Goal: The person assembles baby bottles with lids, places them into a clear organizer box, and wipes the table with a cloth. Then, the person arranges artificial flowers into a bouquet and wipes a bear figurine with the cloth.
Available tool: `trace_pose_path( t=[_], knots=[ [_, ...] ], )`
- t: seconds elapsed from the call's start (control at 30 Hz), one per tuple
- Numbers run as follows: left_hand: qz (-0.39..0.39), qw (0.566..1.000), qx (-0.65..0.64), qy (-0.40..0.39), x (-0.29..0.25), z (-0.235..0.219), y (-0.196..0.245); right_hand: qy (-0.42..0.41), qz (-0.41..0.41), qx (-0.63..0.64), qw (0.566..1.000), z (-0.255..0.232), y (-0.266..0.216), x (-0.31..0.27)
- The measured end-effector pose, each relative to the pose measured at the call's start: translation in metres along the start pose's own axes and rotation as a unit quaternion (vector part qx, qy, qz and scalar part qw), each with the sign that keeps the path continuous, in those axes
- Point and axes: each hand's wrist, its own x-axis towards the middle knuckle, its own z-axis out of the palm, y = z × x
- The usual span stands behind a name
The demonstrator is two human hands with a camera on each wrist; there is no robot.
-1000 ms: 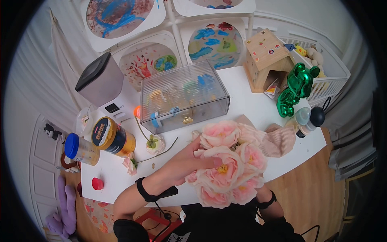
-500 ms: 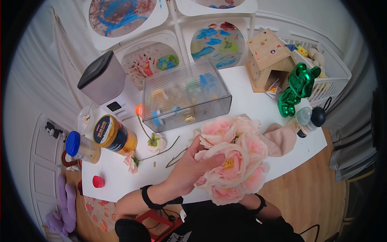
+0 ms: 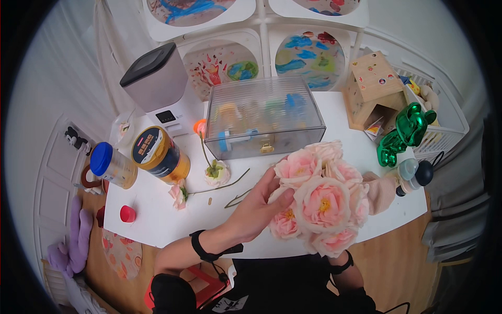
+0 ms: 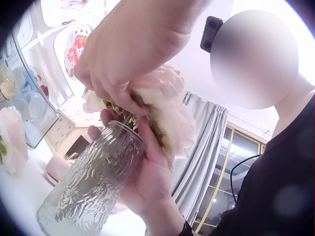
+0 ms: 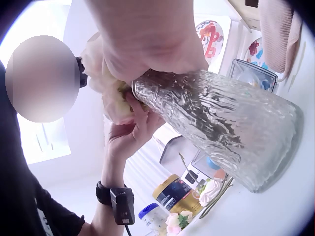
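Observation:
A bunch of pale pink roses (image 3: 325, 203) stands in a clear textured glass vase (image 4: 91, 179), whose base is over the white table. Dark stems show through the glass in the right wrist view. My left hand (image 3: 255, 208) holds the blooms at their left side, thumb against the petals and fingers curled beneath the heads, close to the vase rim. My right hand (image 4: 151, 179) grips the neck of the vase just under the flowers; the blooms hide it in the head view.
Loose flowers (image 3: 216, 172) and cut stems lie left of the bunch. Behind stands a clear lidded box (image 3: 265, 123). Jars (image 3: 161, 157) and a red cup (image 3: 127, 213) are at left; a wooden house (image 3: 374, 89), green bear figure (image 3: 405, 133), pink cloth (image 3: 380, 193) and bottle (image 3: 408, 175) at right.
The head view has shifted, so the scene sits further right. The bunch has turned, bringing a different large bloom forward, and my left thumb has moved from that front flower's middle to its left edge.

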Motion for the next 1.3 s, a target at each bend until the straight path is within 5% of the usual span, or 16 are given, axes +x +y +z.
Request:
trace_pose_path(
  t=[0.4,0.47,0.57,0.7,0.9,0.97,1.0,1.07,1.17,1.3],
  knots=[
    [0.093,0.981,0.168,-0.024,-0.006,0.004,0.007,-0.011,0.016,-0.007,1.0,-0.003,-0.001,-0.003],
    [0.181,0.92,0.346,-0.036,-0.002,-0.003,0.005,-0.011,0.017,-0.006,1.0,0.009,-0.007,0.02],
    [0.113,0.941,0.319,-0.021,-0.004,0.002,0.015,-0.012,0.018,-0.007,1.0,0.009,-0.008,0.022],
    [0.115,0.953,0.281,-0.002,0.0,-0.007,0.004,-0.011,0.017,-0.006,1.0,0.008,-0.008,0.021],
    [0.165,0.911,0.374,0.044,0.002,-0.013,0.007,-0.007,0.015,-0.008,1.0,-0.001,-0.006,0.003],
    [-0.012,0.907,0.419,0.045,-0.004,0.0,0.032,-0.006,0.015,-0.008,1.0,-0.009,-0.005,-0.006],
    [-0.012,0.907,0.419,0.044,-0.003,0.0,0.03,-0.005,0.014,-0.008,1.0,-0.01,-0.004,-0.009],
    [0.21,0.814,0.537,0.073,-0.001,0.0,0.025,-0.002,0.014,-0.008,1.0,-0.007,-0.005,-0.006],
    [0.281,0.806,0.52,-0.013,0.007,0.005,0.045,0.002,0.015,-0.008,1.0,-0.015,-0.009,-0.013],
    [0.257,0.76,0.585,-0.115,0.02,-0.004,0.047,0.004,0.013,-0.009,1.0,-0.007,-0.005,-0.012]
  ],
)
